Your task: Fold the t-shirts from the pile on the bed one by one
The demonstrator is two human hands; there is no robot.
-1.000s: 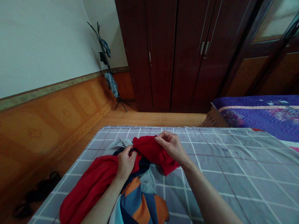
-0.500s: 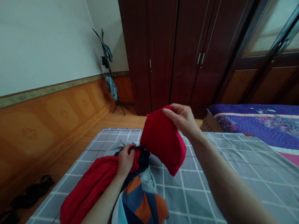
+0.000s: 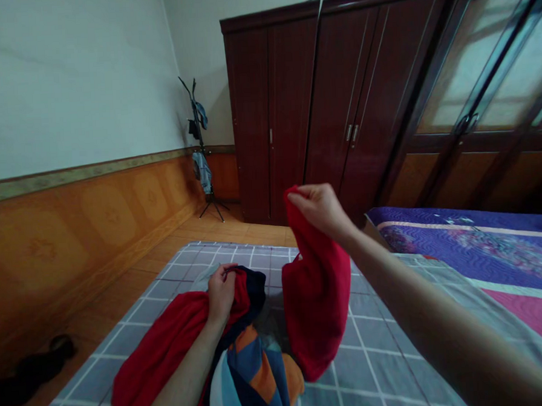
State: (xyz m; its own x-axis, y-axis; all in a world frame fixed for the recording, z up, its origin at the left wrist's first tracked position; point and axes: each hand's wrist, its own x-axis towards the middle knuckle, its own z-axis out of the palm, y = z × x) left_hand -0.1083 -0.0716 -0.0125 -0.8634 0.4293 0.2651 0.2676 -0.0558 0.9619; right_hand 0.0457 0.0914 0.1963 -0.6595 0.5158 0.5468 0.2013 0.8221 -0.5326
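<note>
With my right hand [image 3: 320,207] I am pinching soft red cloth [image 3: 319,297], hanging over the grey, white-checked bedsheet [image 3: 365,361]; my left hand [image 3: 221,297] is gripping bunched red-and-navy cloth [image 3: 242,291], nearer the sheet's left edge.

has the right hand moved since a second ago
Yes, upward: the right hand then showed below the far edge of the grey checked sheet; now it shows above that edge.

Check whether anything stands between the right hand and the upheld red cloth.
Nothing visible does: the right hand pinches the upheld red cloth directly by its top. The orange-and-blue cloth is by its lower end, not between them.
</note>
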